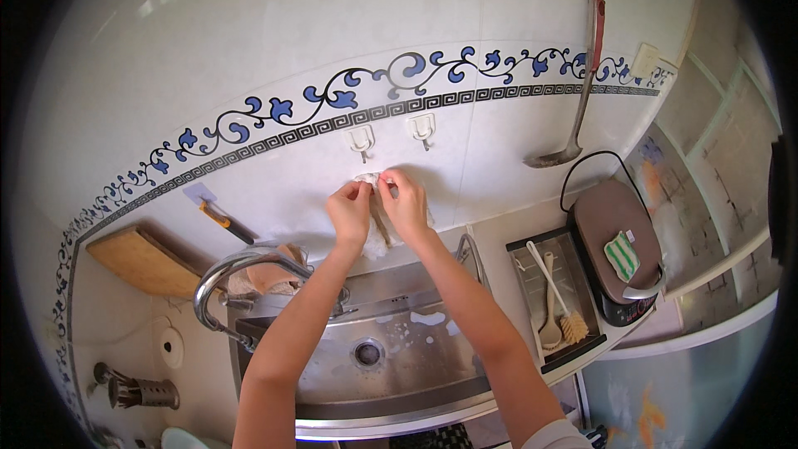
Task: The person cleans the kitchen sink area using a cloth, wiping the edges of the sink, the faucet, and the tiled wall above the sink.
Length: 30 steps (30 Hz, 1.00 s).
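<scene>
A white cloth (pixel 374 242) with a brownish strip down it hangs before the tiled wall, above the sink's back edge. Pinched at its upper edge is my left hand (pixel 350 209), thumb against fingers. My right hand (pixel 404 199) grips the same edge close by, so the two hands nearly touch. My forearms and hands hide part of the cloth. Just above them, two white adhesive hooks (pixel 360 139) are stuck to the wall; the second hook (pixel 422 129) sits slightly to the right. Both hooks show bare metal ends, apart from the cloth.
Below my arms lies a wet stainless steel sink (pixel 349 380) with a curved faucet (pixel 209 287). A drainer tray (pixel 517 262) holds a brush and spoon. An electric griddle (pixel 598 212) carries a striped sponge (pixel 621 255). A ladle (pixel 583 106) hangs right; a cutting board (pixel 143 262) leans left.
</scene>
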Each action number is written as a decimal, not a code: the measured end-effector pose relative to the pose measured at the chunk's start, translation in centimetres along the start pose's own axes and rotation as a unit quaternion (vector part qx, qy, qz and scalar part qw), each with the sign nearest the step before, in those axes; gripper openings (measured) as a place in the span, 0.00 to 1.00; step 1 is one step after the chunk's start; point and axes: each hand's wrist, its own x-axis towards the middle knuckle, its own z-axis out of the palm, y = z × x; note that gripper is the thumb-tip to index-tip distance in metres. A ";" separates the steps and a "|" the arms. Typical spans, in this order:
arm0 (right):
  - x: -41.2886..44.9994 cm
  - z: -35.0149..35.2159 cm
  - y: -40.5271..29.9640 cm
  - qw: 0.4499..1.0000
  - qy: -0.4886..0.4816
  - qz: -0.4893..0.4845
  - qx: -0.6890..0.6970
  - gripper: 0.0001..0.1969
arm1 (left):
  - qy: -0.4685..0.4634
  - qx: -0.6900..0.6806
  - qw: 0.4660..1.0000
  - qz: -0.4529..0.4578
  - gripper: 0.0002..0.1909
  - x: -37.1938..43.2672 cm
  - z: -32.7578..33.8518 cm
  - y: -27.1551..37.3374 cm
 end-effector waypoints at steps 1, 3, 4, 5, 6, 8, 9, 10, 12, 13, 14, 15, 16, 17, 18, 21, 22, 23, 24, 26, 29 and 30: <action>-0.4 0.1 0.5 1.000 0.005 -0.009 -0.004 0.05 | 0.002 0.000 1.000 -0.002 0.09 -0.2 0.0 -0.3; -1.3 0.5 1.4 1.000 0.006 -0.012 -0.013 0.05 | 0.004 0.025 1.000 -0.003 0.09 -0.7 0.4 -0.9; -1.8 0.6 1.8 1.000 0.012 -0.016 -0.023 0.05 | 0.006 0.023 1.000 -0.006 0.09 -1.0 0.7 -1.6; -2.3 0.8 2.3 1.000 0.008 -0.016 -0.024 0.05 | 0.017 0.028 0.999 -0.003 0.09 -1.4 1.1 -2.7; -2.9 1.0 2.7 0.999 0.016 -0.014 -0.032 0.05 | 0.027 0.033 0.999 -0.001 0.09 -1.7 1.4 -3.2; -3.9 1.2 3.7 0.999 0.022 -0.012 -0.041 0.05 | 0.032 0.037 0.999 -0.016 0.09 -2.3 1.9 -4.2; -4.3 1.4 4.0 0.998 0.036 -0.019 -0.044 0.05 | 0.037 0.043 0.998 -0.027 0.09 -2.6 2.1 -4.5; -4.8 1.5 4.4 0.997 0.050 -0.026 -0.046 0.05 | 0.038 0.045 0.998 -0.029 0.09 -2.9 2.2 -5.1; -6.1 1.2 5.4 0.998 0.039 -0.006 -0.040 0.05 | 0.034 0.060 0.996 -0.054 0.08 -3.3 2.9 -6.5; -6.4 1.0 5.9 0.999 0.032 0.012 -0.034 0.04 | 0.036 0.060 0.996 -0.049 0.08 -3.4 3.2 -6.7; -6.5 1.1 6.4 0.999 0.033 0.005 -0.032 0.04 | 0.044 0.064 0.996 -0.050 0.08 -3.5 3.6 -6.8; -6.8 1.1 6.8 0.999 0.033 0.005 -0.032 0.04 | 0.051 0.067 0.995 -0.056 0.08 -3.9 3.8 -7.2; -7.2 1.1 7.1 0.999 0.031 0.012 -0.036 0.04 | 0.045 0.088 0.993 -0.061 0.08 -4.1 3.8 -7.6; -7.5 1.1 7.5 0.999 0.028 0.019 -0.041 0.04 | 0.045 0.087 0.993 -0.061 0.08 -4.1 3.9 -8.0; -7.9 1.1 8.0 0.999 0.026 0.020 -0.041 0.04 | 0.039 0.088 0.993 -0.070 0.08 -4.3 4.0 -8.4; -8.7 1.3 9.2 0.998 -0.001 -0.003 -0.068 0.04 | 0.042 0.086 0.993 -0.073 0.08 -4.4 4.5 -11.5; -9.1 1.2 9.8 0.997 -0.012 -0.003 -0.075 0.04 | 0.047 0.082 0.993 -0.067 0.08 -4.5 4.7 -12.2; -9.4 1.1 10.4 0.996 -0.022 -0.002 -0.082 0.04 | 0.049 0.083 0.993 -0.070 0.08 -4.7 5.0 -12.9; -9.8 0.9 11.1 0.996 -0.024 0.000 -0.084 0.04 | 0.047 0.087 0.993 -0.069 0.08 -5.0 5.3 -13.4; -10.6 0.5 12.4 0.992 -0.041 -0.022 -0.114 0.04 | 0.044 0.092 0.992 -0.072 0.08 -5.6 5.9 -14.2; -11.8 -0.2 14.4 0.985 -0.088 0.029 -0.147 0.02 | 0.048 0.135 0.987 -0.067 0.07 -6.1 6.7 -15.8; -12.1 -0.3 14.5 0.985 -0.088 0.031 -0.147 0.02 | 0.042 0.154 0.985 -0.067 0.07 -6.4 6.7 -16.4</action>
